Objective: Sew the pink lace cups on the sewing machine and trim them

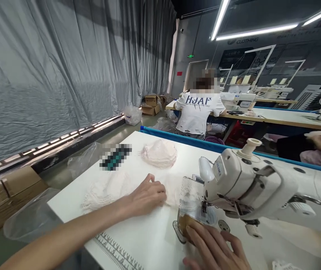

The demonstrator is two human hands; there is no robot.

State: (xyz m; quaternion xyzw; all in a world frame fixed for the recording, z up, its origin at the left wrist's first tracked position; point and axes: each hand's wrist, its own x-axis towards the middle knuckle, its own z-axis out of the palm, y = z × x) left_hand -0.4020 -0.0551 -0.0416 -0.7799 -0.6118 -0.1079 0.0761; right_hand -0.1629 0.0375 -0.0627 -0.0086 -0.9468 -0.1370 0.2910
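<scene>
Left hand (146, 195) flat, fingers spread on pale pink lacy fabric piece (174, 191); right hand (216, 249) flat, open, pressing fabric beneath white metal sewing machine (247, 183) on smooth white table (137, 240)

single head cam, looks forward and down, tilted, close over white desk (149, 232) and sewing machine (250, 187), workshop rows visible behind

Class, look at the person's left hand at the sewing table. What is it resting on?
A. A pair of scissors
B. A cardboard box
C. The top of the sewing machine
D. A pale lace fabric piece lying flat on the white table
D: the left hand lies palm down on the pale lace fabric spread on the white table, left of the sewing machine.
</scene>
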